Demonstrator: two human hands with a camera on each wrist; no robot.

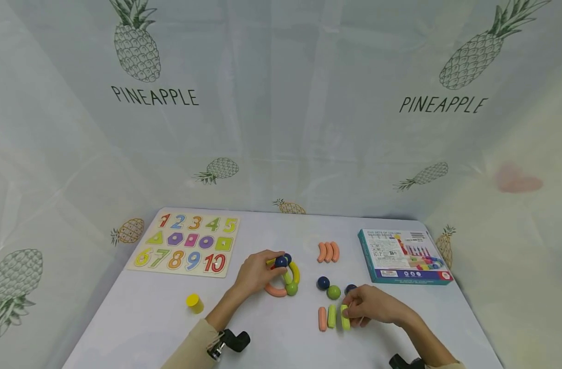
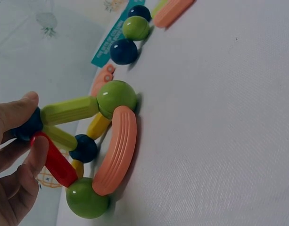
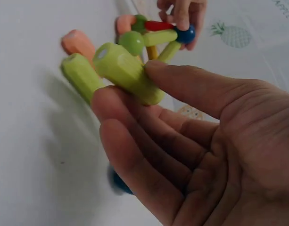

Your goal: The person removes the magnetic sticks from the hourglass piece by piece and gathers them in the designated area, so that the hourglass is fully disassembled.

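My left hand [image 1: 256, 271] pinches the dark blue ball [image 2: 29, 126] at the top of a built magnetic frame. From that ball, light green rods [image 2: 71, 110] and a red rod [image 2: 59, 162] slope down to green balls [image 2: 117, 98] and another blue ball [image 2: 83, 149]. A salmon curved rod [image 2: 118, 153] joins the two green balls along the table, and yellow curved rods [image 1: 296, 272] form the far side. Between thumb and fingers, my right hand [image 1: 377, 305] holds a light green rod [image 3: 127, 73]. Beside it lie another light green rod [image 1: 331, 316] and a salmon rod [image 1: 322, 319].
Loose blue [image 1: 323, 283] and green balls [image 1: 333, 292] lie between the hands. Three salmon curved rods [image 1: 329, 252] are farther back. A number board [image 1: 184, 243] sits at left, with a yellow cylinder [image 1: 194, 303] in front. A toy box [image 1: 405, 256] occupies the right.
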